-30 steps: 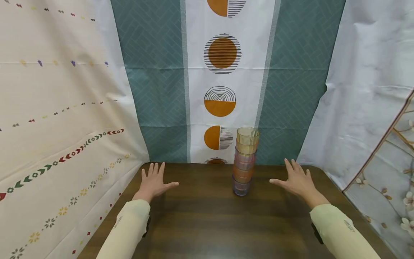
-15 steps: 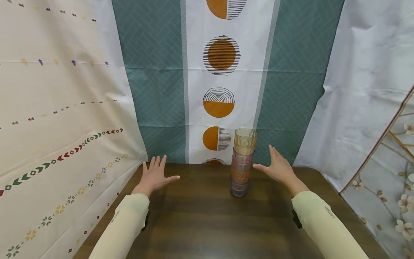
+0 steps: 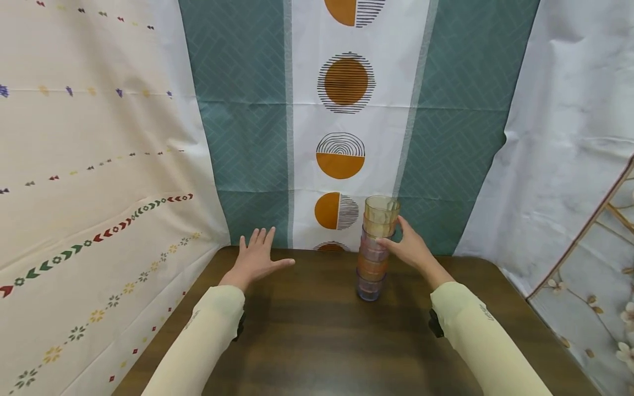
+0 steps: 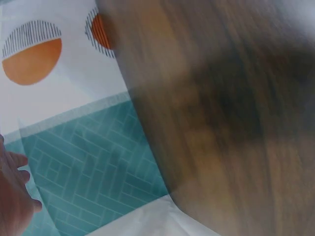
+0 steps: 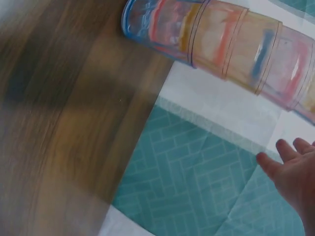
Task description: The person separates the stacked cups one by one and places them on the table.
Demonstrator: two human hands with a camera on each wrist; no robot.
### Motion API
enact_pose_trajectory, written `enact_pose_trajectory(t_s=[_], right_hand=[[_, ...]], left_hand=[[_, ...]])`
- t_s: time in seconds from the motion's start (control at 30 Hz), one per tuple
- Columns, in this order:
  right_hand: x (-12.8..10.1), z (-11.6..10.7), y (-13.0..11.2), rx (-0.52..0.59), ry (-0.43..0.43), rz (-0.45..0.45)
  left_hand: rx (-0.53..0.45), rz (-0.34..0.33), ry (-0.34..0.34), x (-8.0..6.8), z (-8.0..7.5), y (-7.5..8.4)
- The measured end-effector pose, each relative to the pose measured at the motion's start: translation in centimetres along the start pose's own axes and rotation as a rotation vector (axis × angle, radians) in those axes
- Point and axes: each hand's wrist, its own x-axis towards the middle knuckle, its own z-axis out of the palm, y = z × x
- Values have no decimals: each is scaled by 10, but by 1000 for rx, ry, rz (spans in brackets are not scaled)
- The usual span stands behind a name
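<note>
A tall stack of several clear tinted cups stands upright on the dark wooden table, near its far edge. My right hand is up against the stack's right side at about mid height, thumb and fingers spread beside the upper cups. In the right wrist view the fingers lie fairly straight and a little apart from the stack, not wrapped round it. My left hand hovers flat over the table's far left part, fingers spread, holding nothing; only its edge shows in the left wrist view.
Patterned cloth hangs all round: a teal and white panel with orange circles straight behind the table, a cream sheet on the left, a white one on the right. The table's bare wood stretches toward me.
My right hand has moved left and up from the table to the side of the cup stack. The left hand has lifted slightly and shifted forward.
</note>
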Motion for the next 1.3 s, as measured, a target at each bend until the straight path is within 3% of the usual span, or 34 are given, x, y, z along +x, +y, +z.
enact_pose_trajectory(t_s=[0.2,0.77,1.0,1.3], right_hand=[[2,3,-4,120,7,0],[3,5,-6,263,-33,49],[4,6,-4,275,-30,50],[4,8,-1,298,-31,38]], left_hand=[[-16,20,-3,6,-2,17],[-153,97,16,36,-2,83],[-303,116,12,51,-7,114],[-661,128,-19,65,-24,154]])
